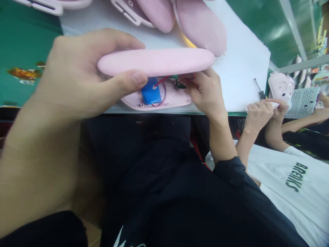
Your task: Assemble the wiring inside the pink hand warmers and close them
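Note:
My left hand (84,75) grips one end of a padded pink cover (156,62), thumb on the near side and fingers on the far side. Below that cover lies a pink plastic shell (177,99) at the table's front edge. A blue battery pack (151,92) with red and dark wires sits in the shell. Part of a green circuit board (180,84) shows beside it. My right hand (205,89) is at the shell's right end, its fingers bent against the board and wires; the cover hides some of the fingertips, so what they pinch is unclear.
More pink padded pieces (203,25) and plastic shells (132,12) lie at the back of the white table sheet (244,68). Amber tape scraps (24,73) are on the green mat at left. To the right, a co-worker's hands (264,111) work near a screwdriver (260,91).

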Motion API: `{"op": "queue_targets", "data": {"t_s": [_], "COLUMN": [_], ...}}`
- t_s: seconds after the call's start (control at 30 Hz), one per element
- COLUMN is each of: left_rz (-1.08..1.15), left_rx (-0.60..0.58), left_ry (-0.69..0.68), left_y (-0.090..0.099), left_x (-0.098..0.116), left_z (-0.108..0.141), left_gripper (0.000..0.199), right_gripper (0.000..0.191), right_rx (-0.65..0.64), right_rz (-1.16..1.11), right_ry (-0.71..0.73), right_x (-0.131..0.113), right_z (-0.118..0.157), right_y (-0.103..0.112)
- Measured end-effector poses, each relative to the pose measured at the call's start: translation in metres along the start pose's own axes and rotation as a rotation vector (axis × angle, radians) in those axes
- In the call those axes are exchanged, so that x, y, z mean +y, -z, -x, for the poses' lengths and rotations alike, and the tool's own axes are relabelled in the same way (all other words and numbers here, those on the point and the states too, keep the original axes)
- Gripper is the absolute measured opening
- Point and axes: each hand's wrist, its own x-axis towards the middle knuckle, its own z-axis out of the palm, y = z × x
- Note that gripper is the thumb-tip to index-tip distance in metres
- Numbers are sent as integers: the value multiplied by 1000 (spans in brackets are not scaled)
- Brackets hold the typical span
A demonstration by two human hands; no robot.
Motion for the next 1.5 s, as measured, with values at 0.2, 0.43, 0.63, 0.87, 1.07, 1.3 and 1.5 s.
{"op": "queue_targets", "data": {"t_s": [0.2, 0.43, 0.63, 0.87, 1.07, 1.3, 1.5], "left_rz": [-16, -9, 3, -83, -50, -41, -63], "left_rx": [-9, -3, 60, -37, 0, 31, 17], "left_ry": [16, 3, -68, -89, -87, -106, -107], "left_y": [1, 0, -2, 1, -4, -9, -8], "left_x": [0, -4, -6, -4, -7, -13, -8], "left_z": [-1, -2, -6, 0, -3, -2, -1], "left_gripper": [83, 85, 87, 66, 79, 73, 68], "right_gripper": [27, 30, 36, 33, 30, 25, 27], "right_rx": [16, 27, 208, 151, 54, 88, 49], "right_rz": [71, 139, 5, -287, -94, -7, 27], "right_ry": [-10, 66, 25, -175, -74, -37, -48], "right_x": [-4, -19, -18, -85, -71, -11, -6], "right_z": [8, 14, 28, 25, 9, 15, 10], "right_y": [-2, 6, -3, -25, 1, 5, 0]}}
